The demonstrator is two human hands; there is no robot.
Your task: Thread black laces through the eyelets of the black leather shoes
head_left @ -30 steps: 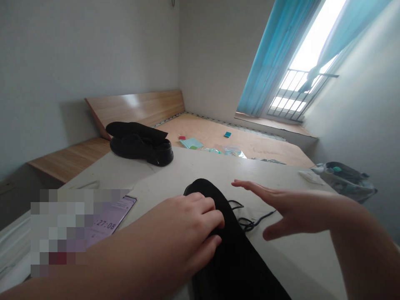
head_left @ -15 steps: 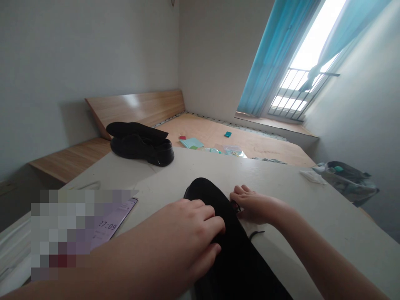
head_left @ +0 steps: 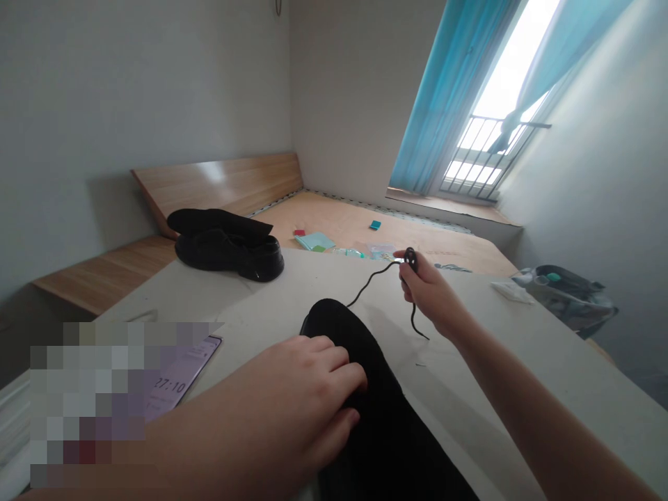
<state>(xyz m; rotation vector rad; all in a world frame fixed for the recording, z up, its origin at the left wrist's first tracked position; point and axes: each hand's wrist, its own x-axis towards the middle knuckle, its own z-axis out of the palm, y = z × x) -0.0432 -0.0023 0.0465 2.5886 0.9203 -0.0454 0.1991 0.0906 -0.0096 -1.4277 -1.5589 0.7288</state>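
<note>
Leaning over a white table, we see a black insole directly under our left hand, its rounded end pointing away from us. That hand is half-curled, fingertips and thumb against the dark face; whether it truly grips, we cannot tell. Left of it lies a phone, partly blurred out. Ahead and to the right, our right hand is raised, thumb and fingers closed round a bunched black cord; one strand leads from behind the insole's end, and a loose end dangles below the fingers. Rightward of this hand the tabletop runs on to its side edge, leaving us room; the far edge lies just beyond. Well left of the hand sits a black shoe. Past the edge come a bed base, a headboard and, farther ahead, a blue curtain beside a bright window.
</note>
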